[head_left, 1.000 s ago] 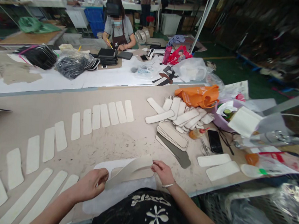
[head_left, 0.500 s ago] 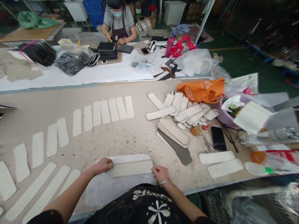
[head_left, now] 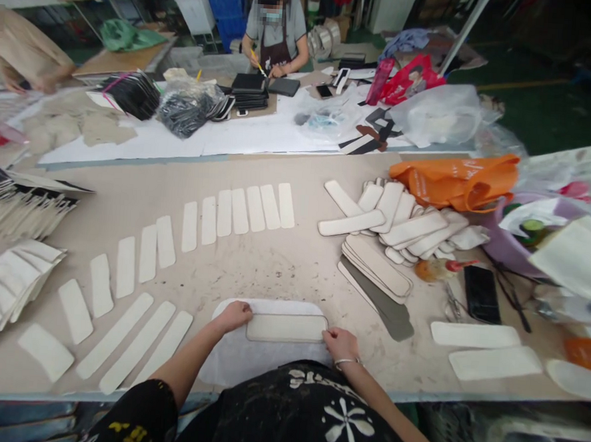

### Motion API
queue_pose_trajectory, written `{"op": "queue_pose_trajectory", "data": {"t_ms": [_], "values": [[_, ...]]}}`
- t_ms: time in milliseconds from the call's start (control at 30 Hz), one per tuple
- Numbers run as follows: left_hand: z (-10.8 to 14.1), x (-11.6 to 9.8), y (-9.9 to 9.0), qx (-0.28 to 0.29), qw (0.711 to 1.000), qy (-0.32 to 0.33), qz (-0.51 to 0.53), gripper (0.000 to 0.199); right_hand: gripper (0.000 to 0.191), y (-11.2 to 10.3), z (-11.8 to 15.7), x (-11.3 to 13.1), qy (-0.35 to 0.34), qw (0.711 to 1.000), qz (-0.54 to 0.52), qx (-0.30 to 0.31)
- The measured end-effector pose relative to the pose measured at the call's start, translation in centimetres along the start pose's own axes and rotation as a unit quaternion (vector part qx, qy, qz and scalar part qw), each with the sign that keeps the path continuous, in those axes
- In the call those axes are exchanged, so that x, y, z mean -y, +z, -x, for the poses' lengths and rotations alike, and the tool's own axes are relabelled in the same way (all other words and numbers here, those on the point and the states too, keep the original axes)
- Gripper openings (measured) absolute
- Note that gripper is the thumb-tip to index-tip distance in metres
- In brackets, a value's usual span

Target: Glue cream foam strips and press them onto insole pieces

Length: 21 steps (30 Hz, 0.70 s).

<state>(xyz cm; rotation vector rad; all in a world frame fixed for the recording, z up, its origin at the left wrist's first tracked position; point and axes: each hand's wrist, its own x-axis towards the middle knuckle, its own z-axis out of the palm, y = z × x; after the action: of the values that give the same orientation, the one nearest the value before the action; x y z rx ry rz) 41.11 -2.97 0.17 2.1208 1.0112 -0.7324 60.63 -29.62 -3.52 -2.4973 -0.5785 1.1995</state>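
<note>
A pale rounded strip [head_left: 287,328] lies lengthwise on a white sheet [head_left: 246,368] at the table's near edge. My left hand [head_left: 237,315] pinches the strip's upper left corner. At its right end my right hand [head_left: 341,344] grips the edge between thumb and fingers; a bracelet is on that wrist. Off-white strips [head_left: 190,226] are spread in a curved row to the left and beyond, with longer ones [head_left: 115,335] nearer me. Right of centre lie stacked strips [head_left: 376,269], a grey piece [head_left: 397,320] and a heap of outlined strips [head_left: 418,228].
An orange bag [head_left: 453,180], a purple basin [head_left: 507,234], a bottle [head_left: 430,269] and a black phone [head_left: 481,294] stand or lie at right. Stacked pieces [head_left: 11,290] are at left. A person [head_left: 275,36] works across the table; another is at upper left.
The view has turned left, so the scene sits further right. The strip between my hands lies straighter on the sheet, and both hands still hold its ends.
</note>
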Motion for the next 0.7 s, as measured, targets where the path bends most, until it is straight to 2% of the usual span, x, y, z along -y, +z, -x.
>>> {"op": "queue_pose_trajectory", "data": {"t_ms": [333,467,567,700], "values": [[0.2,0.6,1.1,-0.044,0.998,-0.017,0.037,0.005,0.029,0.3,-0.2,0.0,0.004,0.999,0.043,0.001],[0.1,0.7,1.7,-0.078,0.994,-0.026,0.067,0.004,0.029,0.4,-0.4,0.1,0.006,0.998,0.060,-0.001],[0.6,0.7,3.0,-0.114,0.987,-0.035,0.109,0.015,0.028,0.5,-0.5,0.0,0.007,0.998,0.066,-0.001],[2.4,1.0,5.6,-0.151,0.970,-0.063,0.178,0.025,0.027,0.5,-0.5,0.1,0.008,0.998,0.066,-0.003]]}}
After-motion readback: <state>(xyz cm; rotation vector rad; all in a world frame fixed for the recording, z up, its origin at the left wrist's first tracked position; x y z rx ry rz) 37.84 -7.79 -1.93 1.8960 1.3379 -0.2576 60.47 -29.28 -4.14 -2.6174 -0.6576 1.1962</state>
